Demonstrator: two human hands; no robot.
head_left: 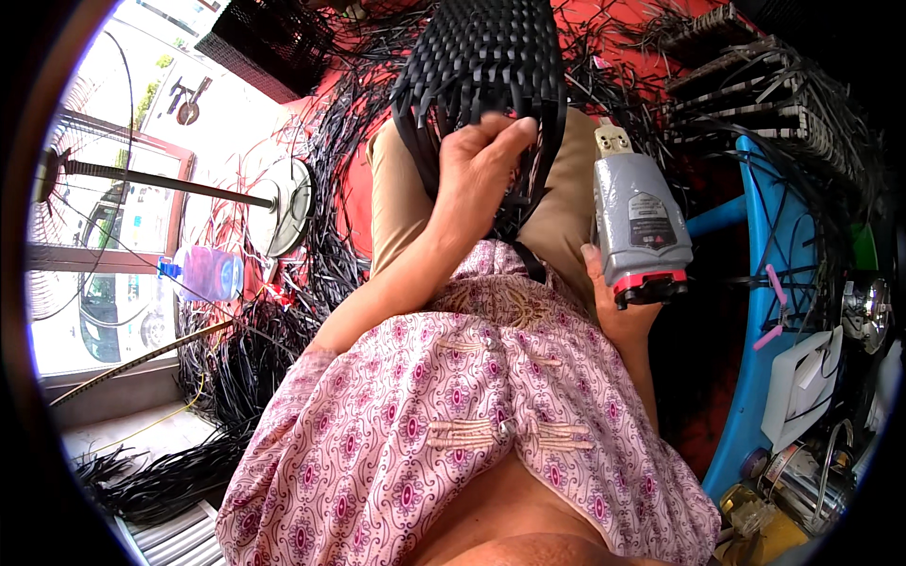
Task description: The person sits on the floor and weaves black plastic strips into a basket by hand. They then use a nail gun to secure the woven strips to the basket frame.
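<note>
A red floor (363, 203) strewn with loose black plastic strips (241, 363) fills the background, with a sunlit doorway and a standing fan (283, 195) toward nine o'clock.

At twelve o'clock, a half-woven black strip basket (481, 61) rests on the lap of a seated person in tan trousers (396, 203) and a pink patterned shirt (444, 396). The left hand (477, 179) lies just below the basket, at the centre of the view, its fingers curled shut around the hanging strips at the basket's lower edge.

At two o'clock from that hand, just beside the basket's right edge, the right hand (618, 307) grips a grey heat gun (640, 222) from beneath; its metal nozzle points up and its red and black base sits in the palm.

Farther out, at nine o'clock, a clear water bottle (209, 274) with a blue cap lies on its side among the strips. At three o'clock runs a blue plastic frame (769, 245). At five o'clock, metal tins (797, 476) stand clustered together; what they contain cannot be told.
</note>
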